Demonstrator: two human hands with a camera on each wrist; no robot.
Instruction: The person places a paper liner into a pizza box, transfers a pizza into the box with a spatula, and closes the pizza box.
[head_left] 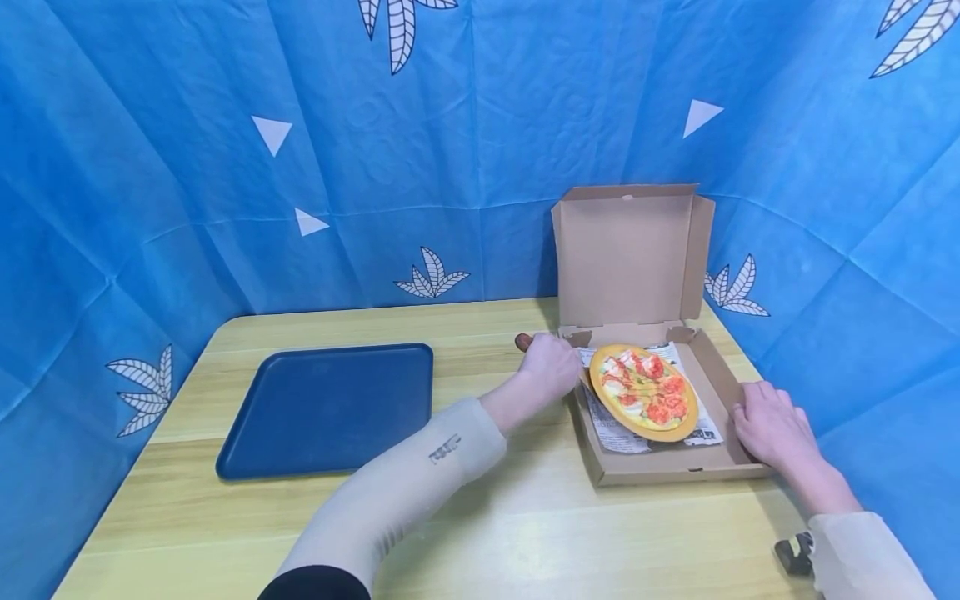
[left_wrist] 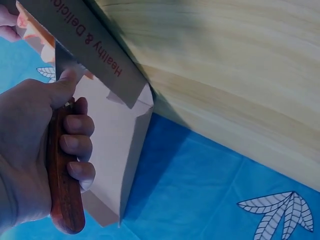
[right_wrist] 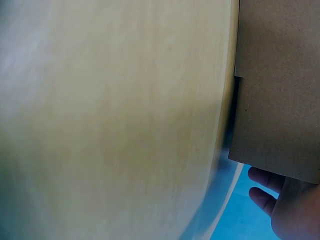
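My left hand (head_left: 551, 367) grips the dark wooden handle (left_wrist: 65, 175) of a spatula at the left side of an open cardboard pizza box (head_left: 678, 475). In the left wrist view the spatula's metal blade (left_wrist: 64, 57) passes over the box wall, with my thumb laid against it. Inside the box a pizza (head_left: 645, 393) with red and white toppings sits tilted above printed paper (head_left: 618, 433); how far the blade reaches beneath it is hidden. My right hand (head_left: 776, 425) holds the box's right wall near the front corner, its fingertips partly hidden.
A dark blue tray (head_left: 330, 408) lies on the left half of the wooden table (head_left: 525, 525). The box lid (head_left: 626, 258) stands upright at the back. Blue patterned cloth (head_left: 480, 125) hangs behind and beside the table.
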